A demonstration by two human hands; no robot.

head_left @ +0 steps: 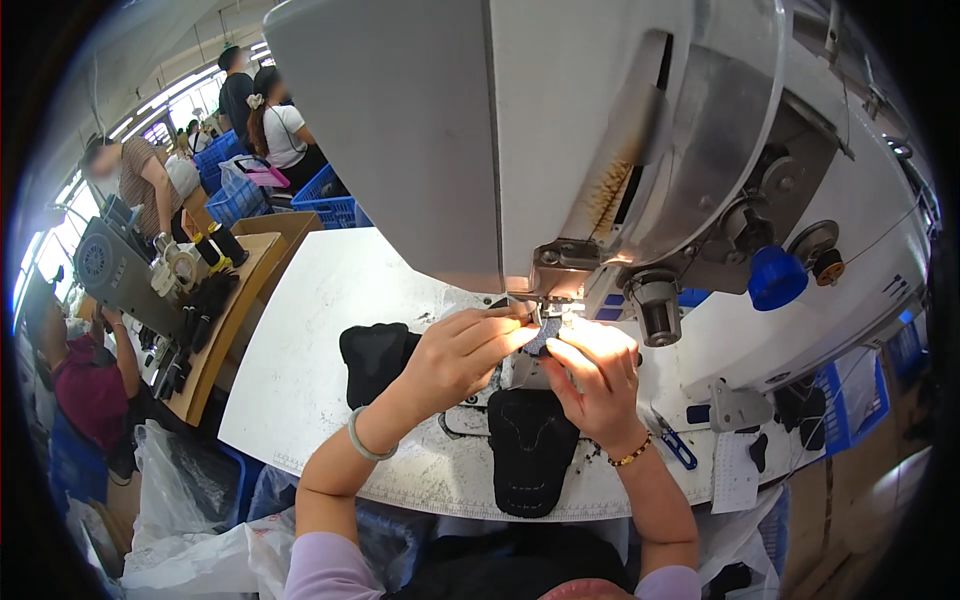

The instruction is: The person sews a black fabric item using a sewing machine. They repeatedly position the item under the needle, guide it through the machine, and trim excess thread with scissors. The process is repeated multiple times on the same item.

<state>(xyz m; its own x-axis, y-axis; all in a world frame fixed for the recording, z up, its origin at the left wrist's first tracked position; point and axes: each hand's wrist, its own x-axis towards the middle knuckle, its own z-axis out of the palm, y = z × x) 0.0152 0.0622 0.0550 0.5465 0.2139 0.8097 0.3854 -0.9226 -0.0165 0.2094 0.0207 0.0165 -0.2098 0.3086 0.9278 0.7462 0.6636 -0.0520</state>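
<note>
I see the grey sewing machine (560, 130) looming over the white desk (330, 300). A black fabric piece (530, 445) hangs toward me, long axis front to back. My left hand (465, 350) and right hand (598, 375) meet at the presser foot, fingers (515, 335) pinched narrow on a small dark patch (543, 335), both equally near.

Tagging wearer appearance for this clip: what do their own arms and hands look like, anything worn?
Two bare hands, no gloves. The left hand has a pale green bangle on its wrist; the right hand has a thin beaded bracelet, dark and yellow. Forearms are bare, with short lilac sleeves showing at the lower edge.
</note>
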